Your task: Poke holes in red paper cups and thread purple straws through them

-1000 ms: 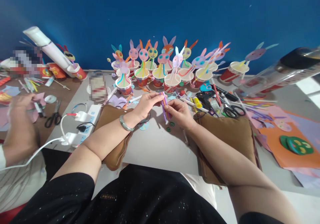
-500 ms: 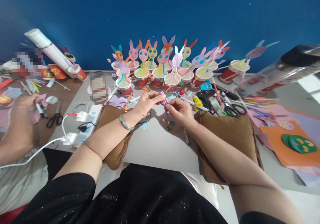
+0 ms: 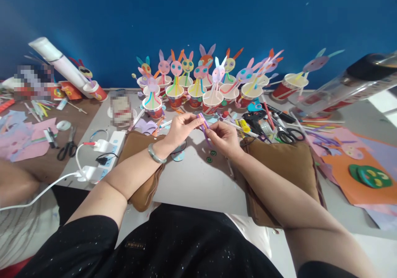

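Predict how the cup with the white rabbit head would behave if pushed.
The cup looks like thin paper, so it is probably light and easily dented. Its tapered base and the tall rabbit head might make it tip.

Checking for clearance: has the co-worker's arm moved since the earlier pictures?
Yes: the co-worker's arm has drawn back toward the picture's lower left, off the pink paper, judged against the nearby scissors.

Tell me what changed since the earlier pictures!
The co-worker's bare arm drew back toward its body, its hand leaving the pink paper sheet. The left hand and right hand still pinch the thin purple-and-orange piece; the red paper cups stayed put.
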`<state>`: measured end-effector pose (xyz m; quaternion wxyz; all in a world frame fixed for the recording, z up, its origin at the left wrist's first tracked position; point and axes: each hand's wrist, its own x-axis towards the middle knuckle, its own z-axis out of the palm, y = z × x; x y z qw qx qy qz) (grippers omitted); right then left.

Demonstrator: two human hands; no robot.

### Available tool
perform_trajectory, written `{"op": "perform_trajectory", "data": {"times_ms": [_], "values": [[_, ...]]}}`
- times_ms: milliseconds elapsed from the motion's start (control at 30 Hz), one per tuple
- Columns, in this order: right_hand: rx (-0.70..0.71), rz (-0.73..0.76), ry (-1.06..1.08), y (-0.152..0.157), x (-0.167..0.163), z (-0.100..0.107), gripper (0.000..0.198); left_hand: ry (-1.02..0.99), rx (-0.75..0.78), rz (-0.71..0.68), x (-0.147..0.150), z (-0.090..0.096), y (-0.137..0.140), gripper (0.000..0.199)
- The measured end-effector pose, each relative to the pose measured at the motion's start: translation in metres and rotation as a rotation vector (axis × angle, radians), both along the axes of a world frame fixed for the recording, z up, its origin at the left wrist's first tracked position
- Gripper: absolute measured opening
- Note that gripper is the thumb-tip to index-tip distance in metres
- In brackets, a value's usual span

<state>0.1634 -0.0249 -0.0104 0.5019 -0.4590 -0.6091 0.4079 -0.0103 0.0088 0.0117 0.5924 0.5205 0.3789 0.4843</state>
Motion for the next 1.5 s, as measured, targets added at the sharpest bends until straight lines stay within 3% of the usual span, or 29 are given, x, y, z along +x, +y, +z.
{"op": "perform_trajectory", "data": {"times_ms": [200, 467, 733, 900, 1067, 1267, 1500], "values": [[0.015, 0.005, 0.036, -0.001, 0.001, 0.001, 0.042, -0.073, -0.138, -0.151, -0.002, 0.001, 0.001, 0.046], [-0.056, 0.113, 0.109, -0.002, 0.002, 0.002, 0.052, 0.002, -0.016, -0.150, 0.000, 0.004, -0.002, 0.042], [0.175, -0.092, -0.128, -0.001, 0.002, 0.001, 0.032, 0.052, 0.140, -0.080, -0.001, -0.006, 0.001, 0.039], [0.276, -0.173, -0.238, -0.001, 0.003, 0.003, 0.027, 0.004, 0.065, -0.043, -0.002, -0.006, 0.004, 0.037], [0.167, -0.128, -0.122, 0.001, 0.005, 0.001, 0.030, -0.061, -0.044, -0.044, -0.003, -0.008, 0.010, 0.041], [0.045, 0.070, -0.001, 0.000, 0.004, -0.004, 0.046, -0.046, -0.137, -0.165, -0.003, -0.002, 0.008, 0.059], [0.035, 0.087, 0.027, 0.000, 0.003, -0.005, 0.050, -0.124, -0.136, -0.168, -0.003, 0.000, 0.005, 0.039]]}}
